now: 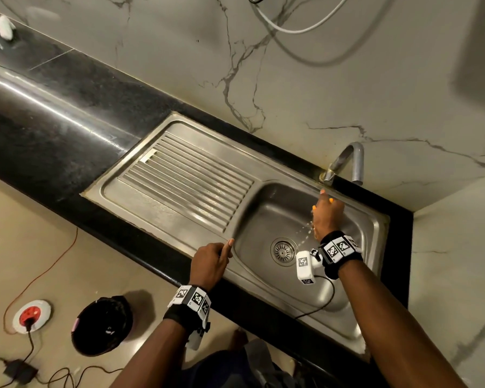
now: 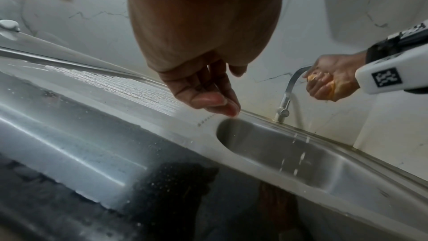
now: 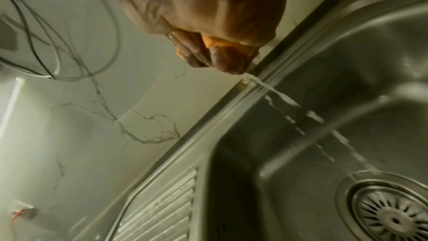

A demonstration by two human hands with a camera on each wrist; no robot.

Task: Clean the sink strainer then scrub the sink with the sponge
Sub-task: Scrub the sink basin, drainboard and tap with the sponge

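Observation:
My right hand (image 1: 326, 211) is above the steel sink basin (image 1: 353, 281), below the tap (image 1: 347, 161). It squeezes a yellow sponge (image 2: 333, 87), whose edge (image 3: 217, 42) shows between the curled fingers. Water streams from the fist down into the basin beside the round strainer (image 1: 282, 251), which sits in the drain (image 3: 391, 213). My left hand (image 1: 216, 257) rests on the sink's front rim at the basin's left corner, fingers (image 2: 217, 102) loosely bent and holding nothing.
A ribbed drainboard (image 1: 191, 180) lies left of the basin, set in a black granite counter (image 1: 53, 107). The marble wall (image 1: 291, 79) carries hanging cables. On the floor are a black round object (image 1: 101, 326), a red-and-white socket (image 1: 31, 315) and cords.

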